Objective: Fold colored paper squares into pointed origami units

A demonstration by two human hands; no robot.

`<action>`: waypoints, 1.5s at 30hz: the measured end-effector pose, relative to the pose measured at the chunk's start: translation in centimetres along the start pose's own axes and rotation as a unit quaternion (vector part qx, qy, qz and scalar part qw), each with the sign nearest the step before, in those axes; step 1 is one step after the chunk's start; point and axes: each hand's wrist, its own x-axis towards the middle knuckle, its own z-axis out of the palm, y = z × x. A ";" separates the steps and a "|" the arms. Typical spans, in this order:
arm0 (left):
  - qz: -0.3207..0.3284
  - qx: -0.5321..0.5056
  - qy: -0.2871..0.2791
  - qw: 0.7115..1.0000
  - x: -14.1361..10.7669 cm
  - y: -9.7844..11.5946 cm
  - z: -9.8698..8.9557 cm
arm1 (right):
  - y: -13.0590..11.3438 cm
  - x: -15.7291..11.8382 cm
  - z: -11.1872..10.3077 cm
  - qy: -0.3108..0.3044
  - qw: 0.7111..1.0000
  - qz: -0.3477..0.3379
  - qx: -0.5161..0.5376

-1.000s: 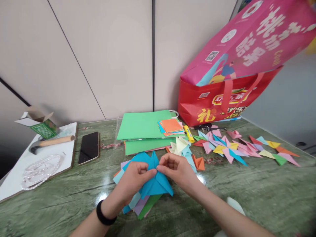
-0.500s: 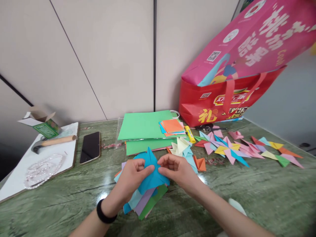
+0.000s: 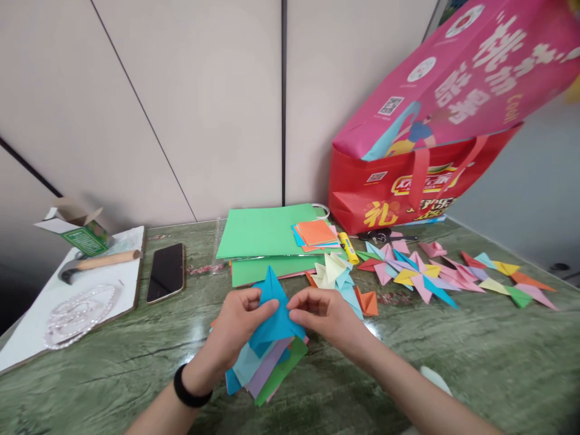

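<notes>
A blue sheet of origami paper [image 3: 277, 320], partly folded to a point at its top, is held up in front of me. My left hand [image 3: 247, 317] pinches its left side between thumb and fingers. On the other side, my right hand [image 3: 324, 311] is closed with thumb and fingertips at the paper's right edge. Beneath the blue paper lies a fanned pile of coloured paper sheets [image 3: 267, 377] in light blue, purple and green. Folded pale paper pieces [image 3: 333, 272] and an orange folded piece [image 3: 366, 300] lie just beyond my right hand.
Green paper packs [image 3: 267, 229] with small coloured squares [image 3: 317, 232] on top lie behind. Folded paper stars [image 3: 419, 269], a yellow glue stick [image 3: 348, 248] and a red bag [image 3: 385, 187] are to the right. A phone [image 3: 166, 272], hammer [image 3: 106, 261] and beads [image 3: 84, 311] are to the left.
The blue paper has become narrower, its sides drawn in to a clearer triangular point. Both hands stay around it, the left shifted slightly.
</notes>
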 end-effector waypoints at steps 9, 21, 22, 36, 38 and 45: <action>-0.048 -0.050 -0.038 0.997 0.0 0.0 -0.1 | -0.1 0.0 0.2 0.003 0.999 -0.022 0.042; -0.083 -0.119 -0.073 0.987 0.1 -0.1 -0.4 | -0.2 -0.1 0.2 0.035 0.996 -0.068 -0.033; -0.073 -0.108 -0.069 0.989 0.1 -0.1 -0.4 | -0.2 -0.1 0.2 0.036 0.996 -0.071 -0.043; -0.004 0.003 -0.047 0.999 0.2 -0.3 -0.4 | 0.1 0.1 -0.3 0.000 0.979 -0.172 -0.108; 0.006 0.027 -0.047 0.998 0.2 -0.4 -0.4 | 0.1 0.0 -0.3 0.004 0.981 -0.167 -0.097; 0.055 0.089 -0.048 0.993 0.4 -0.6 -0.3 | -0.3 -0.2 -0.1 0.007 0.994 -0.089 -0.070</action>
